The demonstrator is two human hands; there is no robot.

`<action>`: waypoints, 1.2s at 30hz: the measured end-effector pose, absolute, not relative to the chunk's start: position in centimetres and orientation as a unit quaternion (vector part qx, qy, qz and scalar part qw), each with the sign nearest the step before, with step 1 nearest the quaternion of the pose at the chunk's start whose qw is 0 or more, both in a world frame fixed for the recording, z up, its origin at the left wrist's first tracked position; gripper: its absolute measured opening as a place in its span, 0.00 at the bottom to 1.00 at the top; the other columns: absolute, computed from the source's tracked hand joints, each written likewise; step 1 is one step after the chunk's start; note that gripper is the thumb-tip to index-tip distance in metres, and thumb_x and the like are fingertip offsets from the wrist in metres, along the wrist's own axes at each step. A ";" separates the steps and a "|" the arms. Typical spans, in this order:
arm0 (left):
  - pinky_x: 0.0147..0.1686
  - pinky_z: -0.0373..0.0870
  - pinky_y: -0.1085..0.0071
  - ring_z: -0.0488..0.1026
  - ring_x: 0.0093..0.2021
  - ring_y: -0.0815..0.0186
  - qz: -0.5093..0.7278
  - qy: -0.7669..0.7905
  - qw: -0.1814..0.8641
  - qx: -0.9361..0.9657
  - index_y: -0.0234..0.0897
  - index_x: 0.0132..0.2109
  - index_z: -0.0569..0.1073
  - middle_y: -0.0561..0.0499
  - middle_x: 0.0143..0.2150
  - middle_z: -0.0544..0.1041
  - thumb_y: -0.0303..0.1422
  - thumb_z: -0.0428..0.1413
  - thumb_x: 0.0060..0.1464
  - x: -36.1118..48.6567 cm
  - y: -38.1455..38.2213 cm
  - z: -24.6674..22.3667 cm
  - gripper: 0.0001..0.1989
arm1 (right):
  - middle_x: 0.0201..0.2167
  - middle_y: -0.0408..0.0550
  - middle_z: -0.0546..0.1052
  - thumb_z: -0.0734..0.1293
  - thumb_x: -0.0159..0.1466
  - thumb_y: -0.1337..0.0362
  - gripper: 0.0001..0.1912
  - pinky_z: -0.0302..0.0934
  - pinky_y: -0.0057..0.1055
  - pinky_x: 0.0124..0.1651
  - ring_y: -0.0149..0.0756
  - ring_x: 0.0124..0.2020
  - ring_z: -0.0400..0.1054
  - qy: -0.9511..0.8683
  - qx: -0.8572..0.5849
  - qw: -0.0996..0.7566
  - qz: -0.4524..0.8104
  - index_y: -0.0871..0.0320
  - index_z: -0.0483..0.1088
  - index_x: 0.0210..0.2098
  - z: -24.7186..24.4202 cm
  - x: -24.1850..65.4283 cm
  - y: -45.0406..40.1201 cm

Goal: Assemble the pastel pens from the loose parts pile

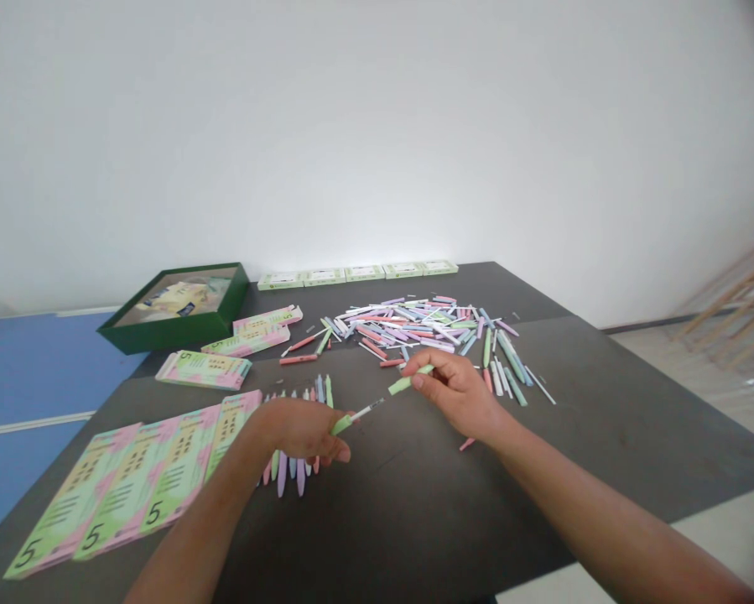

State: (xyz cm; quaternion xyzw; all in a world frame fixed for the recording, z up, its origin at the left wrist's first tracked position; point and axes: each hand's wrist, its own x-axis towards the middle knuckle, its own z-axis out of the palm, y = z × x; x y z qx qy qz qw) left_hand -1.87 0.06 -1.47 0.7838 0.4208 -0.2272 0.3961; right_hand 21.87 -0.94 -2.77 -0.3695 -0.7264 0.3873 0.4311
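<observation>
My left hand [298,430] grips a green pen barrel [342,424], and a thin clear ink refill [367,409] sticks out of it to the right. My right hand [455,390] pinches a green pen barrel half [409,380], its open end facing the refill tip with a small gap between them. Under and just beyond my left hand lies a row of pastel pens [292,474], partly hidden by that hand. A loose heap of pastel pen parts [420,327] spreads just beyond my right hand.
Several flat pastel cards printed with a 5 [131,482] lie on the dark table [414,495] at left, with more stacks [251,340] behind. A green open box [175,309] sits at the far left corner, and a row of small green-and-white boxes [357,273] lines the back edge.
</observation>
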 end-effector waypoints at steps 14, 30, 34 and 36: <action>0.26 0.67 0.74 0.74 0.31 0.63 -0.222 0.421 0.389 0.789 0.33 0.44 0.69 0.45 0.33 0.78 0.36 0.49 0.54 -1.6 -0.2 -1.4 0.14 | 0.23 0.40 0.64 0.61 0.60 0.65 0.05 0.47 0.24 0.21 0.26 0.19 0.52 -0.737 -0.372 0.411 0.386 0.57 0.67 0.35 -2.5 21.7 -1.6; 0.26 0.67 0.75 0.75 0.32 0.63 -0.244 0.441 0.392 0.770 0.34 0.41 0.70 0.46 0.34 0.78 0.35 0.50 0.53 -1.0 -0.5 -1.1 0.10 | 0.31 0.45 0.70 0.60 0.60 0.71 0.07 0.54 0.26 0.33 0.31 0.31 0.62 -0.839 -0.326 0.352 0.258 0.57 0.66 0.38 -2.6 20.3 -2.7; 0.26 0.66 0.75 0.75 0.31 0.63 -0.249 0.434 0.377 0.780 0.35 0.40 0.71 0.46 0.33 0.79 0.34 0.50 0.53 -0.8 -0.6 -1.1 0.10 | 0.32 0.45 0.70 0.61 0.60 0.70 0.07 0.54 0.25 0.33 0.30 0.30 0.61 -0.852 -0.313 0.329 0.262 0.57 0.64 0.39 -3.0 19.5 -2.9; 0.25 0.66 0.75 0.75 0.31 0.63 -0.252 0.435 0.368 0.782 0.34 0.41 0.71 0.46 0.33 0.79 0.34 0.50 0.53 -0.7 -0.7 -1.0 0.11 | 0.31 0.44 0.69 0.61 0.60 0.69 0.07 0.54 0.25 0.31 0.29 0.28 0.60 -0.848 -0.326 0.322 0.267 0.57 0.63 0.39 -3.2 19.3 -3.0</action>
